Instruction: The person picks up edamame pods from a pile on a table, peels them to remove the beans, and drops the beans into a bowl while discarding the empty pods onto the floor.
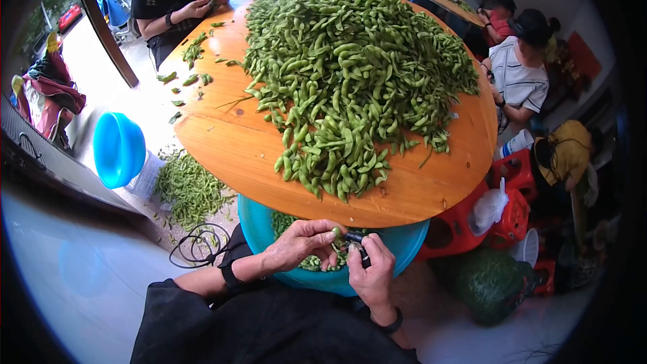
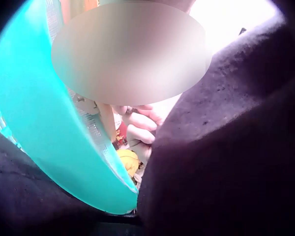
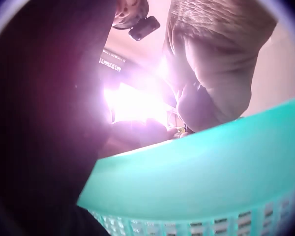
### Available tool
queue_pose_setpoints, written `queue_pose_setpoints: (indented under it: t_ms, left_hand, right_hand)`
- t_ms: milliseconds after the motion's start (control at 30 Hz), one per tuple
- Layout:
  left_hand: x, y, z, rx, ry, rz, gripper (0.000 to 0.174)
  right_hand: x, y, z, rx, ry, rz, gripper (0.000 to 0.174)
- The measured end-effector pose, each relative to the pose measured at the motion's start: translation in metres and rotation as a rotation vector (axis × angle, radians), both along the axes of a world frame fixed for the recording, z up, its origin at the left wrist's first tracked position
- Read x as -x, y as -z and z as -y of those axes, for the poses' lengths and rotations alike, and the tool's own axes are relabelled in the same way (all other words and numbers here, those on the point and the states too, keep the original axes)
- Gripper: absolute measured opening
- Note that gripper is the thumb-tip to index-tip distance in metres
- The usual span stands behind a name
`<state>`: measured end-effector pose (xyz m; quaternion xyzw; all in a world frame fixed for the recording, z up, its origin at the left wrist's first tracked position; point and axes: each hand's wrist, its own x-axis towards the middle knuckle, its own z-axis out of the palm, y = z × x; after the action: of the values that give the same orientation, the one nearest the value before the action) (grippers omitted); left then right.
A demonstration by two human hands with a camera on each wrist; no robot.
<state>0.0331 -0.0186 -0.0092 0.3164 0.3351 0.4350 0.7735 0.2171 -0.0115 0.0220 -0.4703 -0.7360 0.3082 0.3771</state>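
Over the turquoise basin (image 1: 247, 224), my left hand (image 1: 296, 244) pinches a green soybean pod (image 1: 337, 232) between thumb and fingertips. Beside it, my right hand (image 1: 373, 275) grips a small black-handled tool (image 1: 364, 256), its front end right at the pod; what kind of tool it is I cannot tell. Green pods and beans (image 1: 313, 264) lie in the basin below both hands. In the right wrist view, the right hand (image 3: 216, 64) rises above the basin's rim (image 3: 201, 157). The left wrist view shows fingers (image 2: 140, 125) beyond the basin wall (image 2: 64, 132), partly behind dark cloth.
A large heap of pods (image 1: 357, 61) covers much of the wooden table (image 1: 229, 135) ahead. More pods (image 1: 192, 192) lie on the floor at left, near a blue tub (image 1: 119, 149). Red stools (image 1: 461, 219) and a green bag (image 1: 485, 286) stand at right. Other people sit around.
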Motion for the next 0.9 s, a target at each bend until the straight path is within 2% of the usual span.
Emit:
queue_pose_setpoints:
  t_ms: [67,133,167,200,267,300,333,367,400,433,467,533,600,667,733,833,900]
  left_hand:
    - [-0.003,-0.004,0.003,-0.021,-0.030,-0.050,0.026]
    - [-0.008,-0.005,0.009,-0.589,-0.083,-0.607,0.025]
    - [-0.016,0.002,0.010,-0.824,-0.237,-0.752,0.024]
    - [-0.016,0.002,0.011,-0.824,-0.236,-0.752,0.024]
    - [-0.016,0.001,0.012,-0.809,-0.239,-0.768,0.024]
    - [-0.013,-0.001,0.012,-0.682,-0.111,-0.743,0.016]
    - [-0.007,-0.003,0.010,-0.680,-0.111,-0.744,0.016]
    - [-0.002,-0.007,0.006,-0.452,0.049,-0.593,0.016]
    - [0.003,-0.009,0.004,-0.223,0.204,-0.437,0.019]
    - [0.006,-0.007,0.002,-0.176,0.233,-0.310,0.027]
    - [0.010,-0.005,0.001,-0.174,0.234,-0.311,0.027]
    - [0.015,-0.001,-0.003,-0.051,0.343,-0.100,0.027]
    - [0.014,-0.001,-0.003,0.015,0.356,-0.069,0.028]
    - [0.010,-0.002,-0.001,0.060,0.276,-0.041,0.028]
    - [0.011,0.006,0.000,0.073,0.294,0.016,0.028]
    - [0.006,0.001,0.002,0.104,0.194,0.161,0.023]
    - [0.002,0.015,0.005,0.101,0.167,0.221,0.019]
  right_hand:
    - [0.002,-0.004,0.002,-0.094,0.048,0.044,0.009]
    - [0.003,-0.008,0.001,-0.107,0.068,0.025,0.017]
    - [0.003,-0.007,0.000,-0.107,0.068,0.025,0.017]
    - [0.003,-0.003,-0.002,-0.059,0.062,0.001,0.019]
    - [0.002,0.001,-0.005,-0.010,0.053,-0.023,0.021]
    - [0.000,0.003,-0.007,0.030,0.027,-0.034,0.019]
    - [-0.002,0.004,-0.009,0.070,0.002,-0.045,0.018]
    - [-0.005,0.005,-0.009,0.071,0.001,-0.046,0.018]
    - [-0.009,0.007,-0.010,0.209,-0.053,-0.133,0.016]
    - [-0.011,0.008,-0.009,0.348,-0.106,-0.219,0.015]
    - [-0.011,0.007,-0.009,0.350,-0.106,-0.220,0.015]
    - [-0.011,0.003,-0.009,0.386,-0.163,-0.265,0.013]
    - [-0.010,0.006,-0.008,0.365,-0.143,-0.239,0.013]
    - [-0.006,0.006,-0.006,0.348,-0.121,-0.212,0.012]
    - [0.005,0.001,-0.001,-0.155,-0.043,0.034,0.013]
    - [0.010,0.006,0.007,-0.242,-0.022,0.086,0.015]
    - [0.011,0.008,0.008,-0.347,-0.037,0.143,0.016]
